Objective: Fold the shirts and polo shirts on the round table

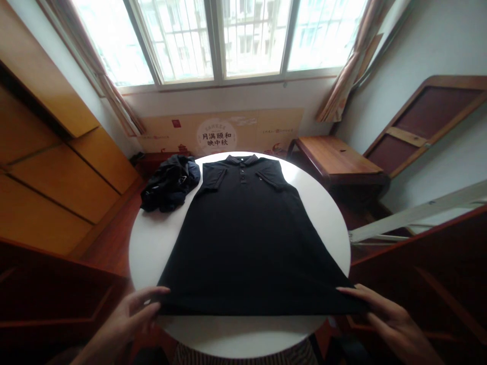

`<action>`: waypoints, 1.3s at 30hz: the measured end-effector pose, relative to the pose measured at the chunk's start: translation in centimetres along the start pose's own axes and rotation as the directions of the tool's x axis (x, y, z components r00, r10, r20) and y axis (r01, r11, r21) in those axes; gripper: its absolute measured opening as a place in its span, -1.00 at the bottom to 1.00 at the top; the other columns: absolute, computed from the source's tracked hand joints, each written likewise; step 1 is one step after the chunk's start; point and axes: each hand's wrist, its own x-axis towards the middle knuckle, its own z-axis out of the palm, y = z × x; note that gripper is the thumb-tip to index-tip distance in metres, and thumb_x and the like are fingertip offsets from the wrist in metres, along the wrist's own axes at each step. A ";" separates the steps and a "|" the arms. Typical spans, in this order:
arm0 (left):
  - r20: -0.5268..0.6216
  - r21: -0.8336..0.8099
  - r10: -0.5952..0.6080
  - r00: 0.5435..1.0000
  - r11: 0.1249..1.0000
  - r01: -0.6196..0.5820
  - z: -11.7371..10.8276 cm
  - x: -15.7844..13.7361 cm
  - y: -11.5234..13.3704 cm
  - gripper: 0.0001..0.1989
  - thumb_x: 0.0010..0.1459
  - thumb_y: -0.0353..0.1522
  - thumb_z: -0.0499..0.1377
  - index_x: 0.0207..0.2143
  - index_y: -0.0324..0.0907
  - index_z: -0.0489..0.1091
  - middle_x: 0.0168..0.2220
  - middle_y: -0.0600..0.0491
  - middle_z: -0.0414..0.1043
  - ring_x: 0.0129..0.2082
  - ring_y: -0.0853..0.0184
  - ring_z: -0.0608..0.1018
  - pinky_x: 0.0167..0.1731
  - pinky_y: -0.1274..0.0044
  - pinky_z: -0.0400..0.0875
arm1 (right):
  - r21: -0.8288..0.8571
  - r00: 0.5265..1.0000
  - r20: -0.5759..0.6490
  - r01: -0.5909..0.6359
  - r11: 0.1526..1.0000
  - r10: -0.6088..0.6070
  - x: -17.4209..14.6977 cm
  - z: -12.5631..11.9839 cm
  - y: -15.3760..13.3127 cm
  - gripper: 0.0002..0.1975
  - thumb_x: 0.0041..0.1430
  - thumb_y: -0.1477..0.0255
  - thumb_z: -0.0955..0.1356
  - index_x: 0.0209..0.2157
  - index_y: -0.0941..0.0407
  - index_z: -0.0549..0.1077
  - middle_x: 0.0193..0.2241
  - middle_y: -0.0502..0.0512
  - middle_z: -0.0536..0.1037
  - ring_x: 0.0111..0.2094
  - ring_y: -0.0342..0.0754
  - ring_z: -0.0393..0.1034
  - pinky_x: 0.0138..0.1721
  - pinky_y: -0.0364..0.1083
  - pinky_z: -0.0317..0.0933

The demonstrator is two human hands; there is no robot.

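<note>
A black polo shirt lies spread front side up on a round white table, its collar towards the window and its short sleeves folded in over the chest. At the near left corner of the hem, my left hand pinches the cloth between thumb and fingers. My right hand grips the opposite hem corner, just past the table's right edge. Between the two hands the hem runs straight and taut. The shirt's back is hidden underneath.
A heap of dark clothes sits at the table's far left edge. Beyond stand a decorated carton panel under the window and a wooden side table. Yellow cabinets line the left; a folded wooden board leans at right.
</note>
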 end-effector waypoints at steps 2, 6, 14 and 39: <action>-0.020 0.027 -0.028 0.999 0.999 0.029 0.0 0.1 -0.4 -0.33 -0.15 0.03 0.36 -0.09 -0.24 0.51 -0.62 0.09 0.38 -0.69 0.45 0.32 -0.67 0.65 0.14 | 0.058 0.998 0.053 -0.038 0.998 0.035 -0.1 -0.3 -0.1 -0.64 -0.01 0.15 0.38 -0.25 0.03 0.67 -0.09 0.18 0.62 -0.02 0.23 0.50 -0.07 -0.03 0.43; -0.057 0.157 -0.099 0.993 0.982 0.107 -0.3 1.0 -0.8 -0.27 -0.17 0.19 0.27 -0.22 -0.26 0.55 -0.68 0.09 0.33 -0.72 0.44 0.31 -0.70 0.66 0.06 | 0.154 0.977 0.202 -0.094 0.984 0.062 0.1 -1.1 -1.8 -0.59 -0.05 0.10 0.45 -0.24 0.06 0.67 -0.12 0.20 0.63 -0.08 0.22 0.54 -0.12 -0.04 0.46; 0.118 0.557 0.085 0.989 0.819 -0.137 -1.9 1.1 2.5 -0.47 0.09 0.08 0.16 -0.55 -0.21 0.48 -0.57 0.07 0.44 -0.58 0.39 0.41 -0.56 0.63 0.27 | 0.122 0.932 0.354 -0.127 0.984 0.076 1.0 -4.4 -4.0 -0.59 0.08 0.06 0.38 -0.17 0.00 0.65 -0.27 0.13 0.67 -0.30 0.14 0.60 -0.37 -0.11 0.52; 0.520 0.814 0.536 0.665 -0.074 -0.577 4.7 7.6 3.6 -0.30 0.36 -0.11 -0.03 0.41 -0.03 -0.28 0.43 -0.01 -0.22 0.39 0.14 0.00 0.32 0.19 -0.07 | -0.474 0.857 0.334 0.512 0.716 -0.392 11.6 6.1 -6.1 -0.41 0.36 0.10 0.17 0.36 -0.20 -0.03 0.39 -0.01 -0.05 0.38 0.17 -0.17 0.27 0.33 -0.09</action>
